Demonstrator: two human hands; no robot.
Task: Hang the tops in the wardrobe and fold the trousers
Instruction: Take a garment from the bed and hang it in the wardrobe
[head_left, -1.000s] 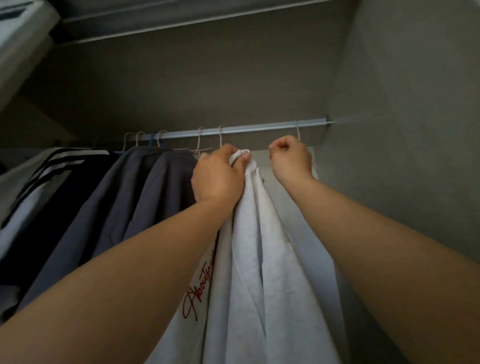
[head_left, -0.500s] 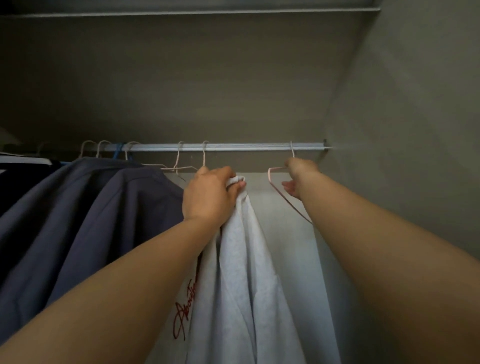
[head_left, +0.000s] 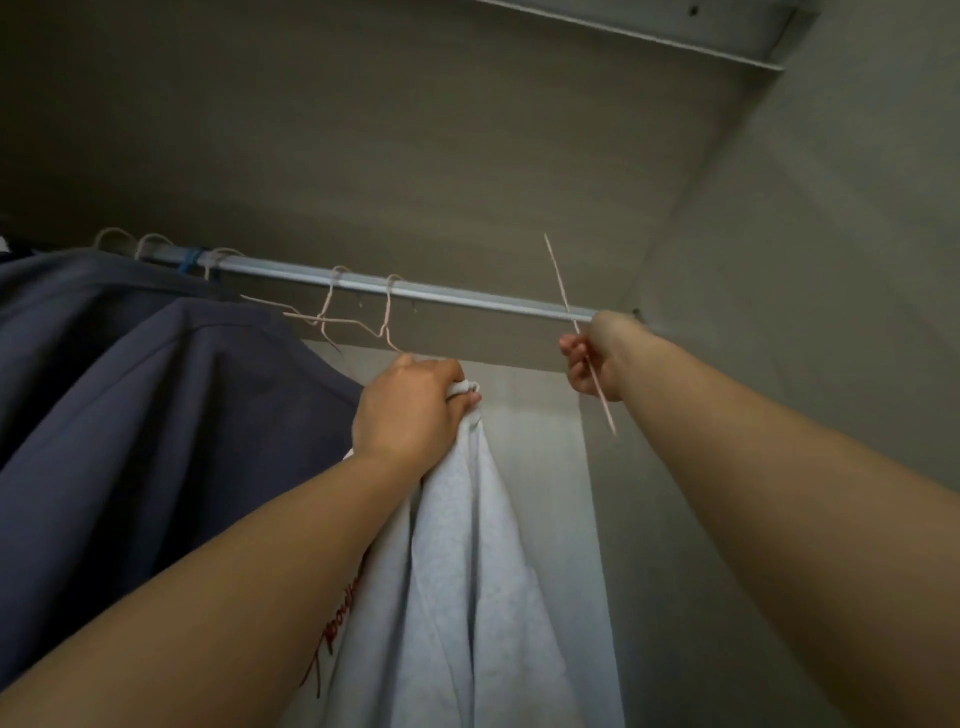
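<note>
My left hand grips the bunched top of a white top with red lettering, holding it up just below the wardrobe rail. My right hand holds a thin pink wire hanger, seen almost edge-on, in front of the rail's right end. The hanger stands tilted, its upper part above the rail. The white top hangs down between my forearms.
Two empty pink wire hangers hang on the rail left of my left hand. A dark blue garment hangs further left, with more hooks above it. The wardrobe's side wall stands close on the right and a shelf runs overhead.
My right hand has lifted the pink hanger off the rail and turned it edge-on. My left hand keeps its grip on the white top. The view has tilted upward.
</note>
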